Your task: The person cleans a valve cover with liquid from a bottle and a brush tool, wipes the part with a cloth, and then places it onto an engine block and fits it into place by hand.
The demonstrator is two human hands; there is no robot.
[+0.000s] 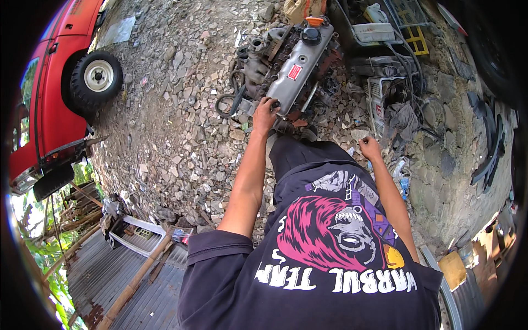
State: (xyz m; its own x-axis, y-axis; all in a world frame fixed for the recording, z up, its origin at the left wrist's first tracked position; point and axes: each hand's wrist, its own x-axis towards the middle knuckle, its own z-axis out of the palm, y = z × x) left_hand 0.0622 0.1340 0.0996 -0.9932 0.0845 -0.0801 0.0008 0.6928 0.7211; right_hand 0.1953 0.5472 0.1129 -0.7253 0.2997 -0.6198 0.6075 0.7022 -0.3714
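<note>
A car engine (pixel 258 70) sits on the gravel ahead of me, topped by a long silver valve cover (pixel 303 61) with a red label. At the cover's far end are a black cap (pixel 311 36) and an orange piece (pixel 315 21). My left hand (pixel 265 114) is at the near left corner of the cover, its fingers bent together around a small dark part I cannot make out. Off to the right of the engine, my right hand (pixel 369 147) hangs above the stones with thumb and fingers pinched. Something small and dark shows at its fingertips, too small to name.
A red vehicle (pixel 60 71) with a knobbly tire (pixel 96 80) stands at the left. Right of the engine are a white crate (pixel 375 104), a metal tray (pixel 374 34), a yellow crate (pixel 416 41) and cables. Loose stones (pixel 187 148) cover the ground.
</note>
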